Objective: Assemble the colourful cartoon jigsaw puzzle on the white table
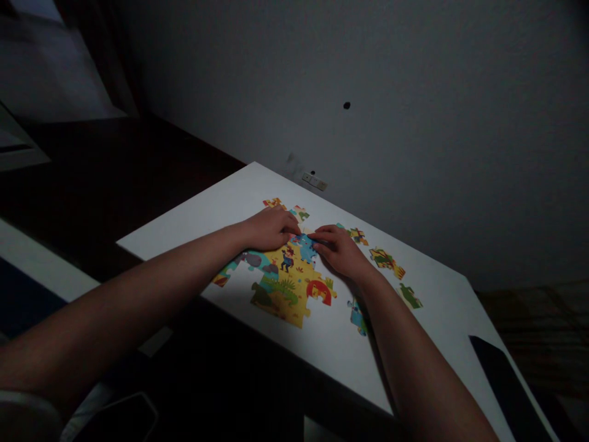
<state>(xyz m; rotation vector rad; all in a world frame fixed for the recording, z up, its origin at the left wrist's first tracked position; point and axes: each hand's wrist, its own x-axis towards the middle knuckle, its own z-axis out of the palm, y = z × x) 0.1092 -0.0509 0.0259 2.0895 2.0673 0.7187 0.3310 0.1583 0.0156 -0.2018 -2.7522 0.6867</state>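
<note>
A flat cardboard puzzle piece, mostly blue with a knobbed, irregular outline, lies just above the middle of the frame, at the upper edge of the joined puzzle. Both hands meet on it. The left hand comes in from the lower left, palm down, its fingertips pressing on the piece's left side; the fingers are bent and close together, flat against the card rather than wrapped round anything. The right hand comes from the lower right, its fingers stretched and narrow, touching the piece's right edge (whether it pinches the edge or only pushes it I cannot tell).

The joined puzzle is a matte, printed sheet, chiefly yellow, with a green crocodile shape, a red rounded figure and a teal band at its left; its lower border is stepped with tabs and notches. Loose pieces lie around it: one pair just beyond the left hand, one just beyond the right hand, a striped one further right, a green one near the right wrist, and a blue one partly hidden by the right forearm.

Everything rests on a smooth white table with straight edges, running diagonally across the frame. A dark, glossy, flat slab lies on the table at the lower right. Behind rises a grey, grainy wall, dimly lit.
</note>
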